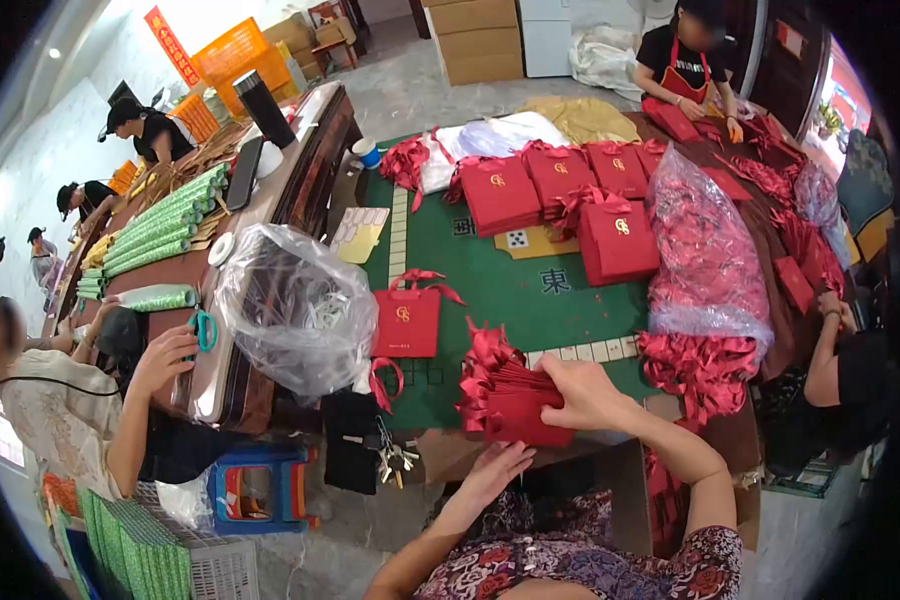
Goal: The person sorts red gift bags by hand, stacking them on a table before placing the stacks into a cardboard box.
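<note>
A thick stack of red paper gift bags (530, 418) with ribbon handles stands at the table's near edge, right in front of me. My right hand (588, 395) grips the stack from its right side, thumb over the front. Below its lower left edge is my left hand (498, 472), palm up, fingers stretched out, fingertips right at the bottom of the bags. One red bag with a gold logo (406, 322) lies left of the stack on the green tabletop (510, 285), a ribbon looped over it.
Stacked red bags (618, 240) stand at the back. A plastic sack of red ribbons (705, 260) is at the right, a clear plastic bag (295, 310) at the left. Keys (395, 455) hang at the near edge. A co-worker's hand holds teal scissors (204, 330); other people work around.
</note>
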`<action>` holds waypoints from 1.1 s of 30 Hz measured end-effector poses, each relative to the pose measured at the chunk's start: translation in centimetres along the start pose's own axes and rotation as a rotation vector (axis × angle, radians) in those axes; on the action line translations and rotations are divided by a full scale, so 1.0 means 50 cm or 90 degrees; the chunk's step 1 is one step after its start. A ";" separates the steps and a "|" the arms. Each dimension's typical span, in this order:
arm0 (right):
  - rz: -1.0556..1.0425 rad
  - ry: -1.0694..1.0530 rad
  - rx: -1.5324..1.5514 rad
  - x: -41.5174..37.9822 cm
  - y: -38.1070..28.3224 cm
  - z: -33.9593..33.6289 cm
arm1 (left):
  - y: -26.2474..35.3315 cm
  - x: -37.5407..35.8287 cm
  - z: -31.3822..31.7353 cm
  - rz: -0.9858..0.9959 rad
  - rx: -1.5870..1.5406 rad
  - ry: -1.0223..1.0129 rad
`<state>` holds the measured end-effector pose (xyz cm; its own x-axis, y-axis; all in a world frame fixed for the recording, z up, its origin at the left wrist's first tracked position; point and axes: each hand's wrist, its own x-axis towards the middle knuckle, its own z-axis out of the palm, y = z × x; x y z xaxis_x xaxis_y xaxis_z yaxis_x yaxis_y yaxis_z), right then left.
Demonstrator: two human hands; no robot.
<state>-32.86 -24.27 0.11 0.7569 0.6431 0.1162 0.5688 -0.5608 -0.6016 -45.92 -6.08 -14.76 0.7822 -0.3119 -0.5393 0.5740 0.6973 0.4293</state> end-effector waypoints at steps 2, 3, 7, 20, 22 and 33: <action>0.004 0.013 -0.047 -0.012 -0.017 0.020 | -0.018 -0.041 -0.008 0.009 0.055 0.005; 0.007 0.006 -0.042 -0.019 -0.027 0.021 | -0.025 -0.067 -0.004 0.126 0.236 0.098; -0.086 -0.014 -0.102 -0.032 -0.039 0.023 | 0.017 -0.098 -0.005 0.649 0.676 0.298; -0.111 -0.117 -0.014 -0.037 -0.028 0.000 | 0.210 -0.046 0.131 0.716 1.127 -0.030; -0.095 -0.209 0.113 -0.023 -0.006 -0.027 | 0.209 -0.043 0.131 0.683 1.145 -0.044; -0.026 -0.012 0.157 0.269 0.125 0.071 | 0.223 -0.034 0.142 0.682 1.133 -0.065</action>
<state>-20.24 -17.26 -4.86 0.7277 0.6734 0.1303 0.5006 -0.3917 -0.7720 -39.13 -2.37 -3.89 0.8622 -0.3686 0.3475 -0.5066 -0.6350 0.5832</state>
